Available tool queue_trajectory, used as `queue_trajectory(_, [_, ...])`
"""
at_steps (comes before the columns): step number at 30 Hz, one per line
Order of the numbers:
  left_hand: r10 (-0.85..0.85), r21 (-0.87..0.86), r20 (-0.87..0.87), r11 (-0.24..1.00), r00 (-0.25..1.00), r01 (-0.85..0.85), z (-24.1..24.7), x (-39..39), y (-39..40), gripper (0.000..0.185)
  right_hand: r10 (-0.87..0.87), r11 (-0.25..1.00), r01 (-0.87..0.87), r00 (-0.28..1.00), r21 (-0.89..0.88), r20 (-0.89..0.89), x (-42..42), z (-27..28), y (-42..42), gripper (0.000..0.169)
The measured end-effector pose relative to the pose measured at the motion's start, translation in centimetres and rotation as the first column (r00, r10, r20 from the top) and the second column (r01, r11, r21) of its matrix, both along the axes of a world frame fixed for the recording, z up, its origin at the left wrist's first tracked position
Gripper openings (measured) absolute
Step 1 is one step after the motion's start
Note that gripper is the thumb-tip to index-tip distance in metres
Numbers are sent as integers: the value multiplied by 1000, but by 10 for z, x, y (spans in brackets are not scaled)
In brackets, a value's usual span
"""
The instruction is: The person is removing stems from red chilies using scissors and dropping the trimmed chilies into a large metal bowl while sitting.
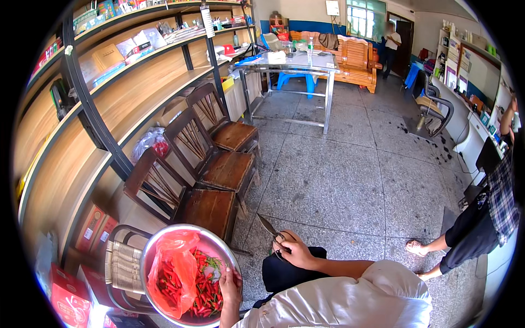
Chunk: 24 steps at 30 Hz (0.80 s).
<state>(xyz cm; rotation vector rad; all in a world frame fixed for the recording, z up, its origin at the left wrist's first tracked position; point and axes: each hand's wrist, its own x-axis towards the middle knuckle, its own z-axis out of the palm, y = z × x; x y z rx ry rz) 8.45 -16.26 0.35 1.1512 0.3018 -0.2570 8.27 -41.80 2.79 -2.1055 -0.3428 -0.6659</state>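
A wide metal basin (236,250) sits at the lower left, in front of a woven-seat chair. Inside it are many red chili peppers (201,297), some with green stems, and a thin red plastic bag (174,262) that also has peppers in it. My left hand (231,285) grips the basin's right rim, thumb on the inner side. My right hand (297,251) holds a pair of scissors (267,224) by the handles, above my dark-trousered knee. Their blades look closed and point up and to the left, apart from the basin.
Wooden chairs (223,170) line the shelving (135,102) at left. Red boxes (69,297) stand beside the woven chair (125,264). A metal-framed table (287,63) and a wooden bench (354,53) are farther back. One person stands at right by a counter, another near the doorway.
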Motion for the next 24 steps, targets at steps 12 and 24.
queue_trajectory(12, [-4, -75, -9, 997, 1000, 3, -1, 2, 1, 23, -53, 999, 53, 978, -4, -203, -9, -7, -3, 13])
queue_trajectory(24, [-5, -47, 2, 999, 1000, 5, 4, 1, 0, 25, -60, 998, 60, 990, -5, -128, -7, -7, -4, 12])
